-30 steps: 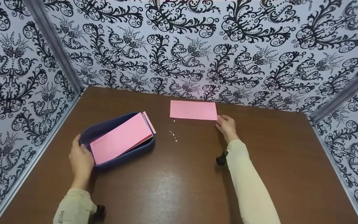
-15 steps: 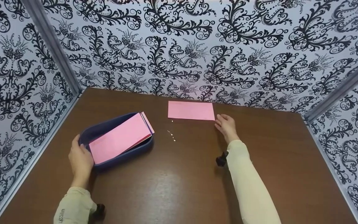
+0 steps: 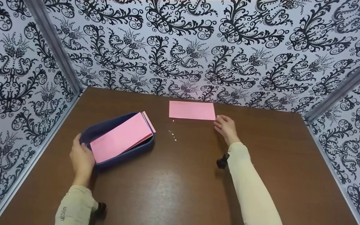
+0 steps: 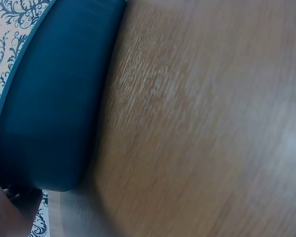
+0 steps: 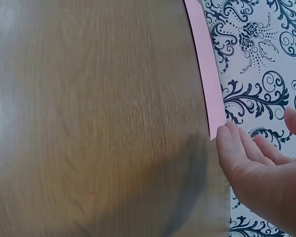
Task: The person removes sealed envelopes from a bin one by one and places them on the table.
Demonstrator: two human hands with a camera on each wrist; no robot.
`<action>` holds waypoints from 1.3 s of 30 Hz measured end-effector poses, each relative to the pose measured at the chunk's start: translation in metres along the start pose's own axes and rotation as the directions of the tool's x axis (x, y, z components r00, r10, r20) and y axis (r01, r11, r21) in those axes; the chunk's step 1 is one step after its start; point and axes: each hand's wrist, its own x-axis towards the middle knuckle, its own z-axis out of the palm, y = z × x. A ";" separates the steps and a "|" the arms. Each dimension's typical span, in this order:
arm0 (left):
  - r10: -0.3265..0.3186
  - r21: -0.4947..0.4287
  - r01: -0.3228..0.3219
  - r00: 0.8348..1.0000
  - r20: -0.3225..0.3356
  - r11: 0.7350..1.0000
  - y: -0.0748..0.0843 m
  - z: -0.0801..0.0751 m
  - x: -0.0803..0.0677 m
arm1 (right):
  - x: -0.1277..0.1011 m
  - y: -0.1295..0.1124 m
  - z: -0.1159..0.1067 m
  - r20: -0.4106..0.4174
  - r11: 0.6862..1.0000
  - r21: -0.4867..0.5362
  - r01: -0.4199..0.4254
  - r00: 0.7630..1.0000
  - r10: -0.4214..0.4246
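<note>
Tabletop (image 3: 183, 187), brown wood grain, walled on the left, far and right sides by black-and-white patterned panels (image 3: 198, 47); broad bare run across the near and right parts.

Tray (image 3: 105, 129), dark blue, oval, left of centre, long axis running from near-left to far-right. Holds a stack of pink sheets (image 3: 120, 137) lying aslant, its far-right end riding over the rim.

Left hand (image 3: 81, 159), at the tray's near-left end, fingers curled round the rim there, gripping it.

Pink sheet (image 3: 192, 110), single, flat on the table at the far edge, just short of the far wall, long axis running left to right. Well apart from the tray, to its far right.

Right hand (image 3: 227, 128), fingers straight and relaxed, holding nothing; fingertips (image 5: 227, 140) at the sheet's near-right corner, touching or just beside it, which cannot be told. Sheet lies to the left and slightly far of this hand, the nearer of the two.

Small pale specks (image 3: 173, 136), on the table between tray and sheet.
</note>
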 end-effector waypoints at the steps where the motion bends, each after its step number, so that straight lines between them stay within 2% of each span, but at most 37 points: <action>1: 0.000 -0.001 0.000 1.000 0.001 1.000 0.000 0.000 0.000 | -0.001 0.001 0.000 0.002 1.000 -0.007 0.000 1.000 0.000; 15: -0.020 -0.004 0.020 0.999 0.031 1.000 -0.001 -0.001 -0.001 | -0.012 0.014 0.023 0.041 0.998 -0.065 -0.002 0.999 0.004; 22: -0.028 -0.009 0.028 0.999 0.039 1.000 0.000 -0.001 -0.001 | -0.023 0.013 0.036 0.099 0.995 -0.087 0.047 0.994 -0.038; 27: -0.032 -0.011 0.032 0.998 0.047 0.999 0.000 -0.001 -0.001 | -0.026 0.017 0.045 0.137 0.993 -0.110 0.051 0.990 -0.036; 33: -0.011 -0.003 0.011 1.000 0.018 1.000 0.000 0.000 -0.001 | -0.029 0.019 0.059 0.171 0.990 -0.129 0.054 0.985 -0.032; 39: -0.009 0.002 0.009 1.000 0.011 1.000 0.000 0.000 0.000 | -0.036 0.018 0.075 0.234 0.980 -0.170 0.099 0.970 -0.058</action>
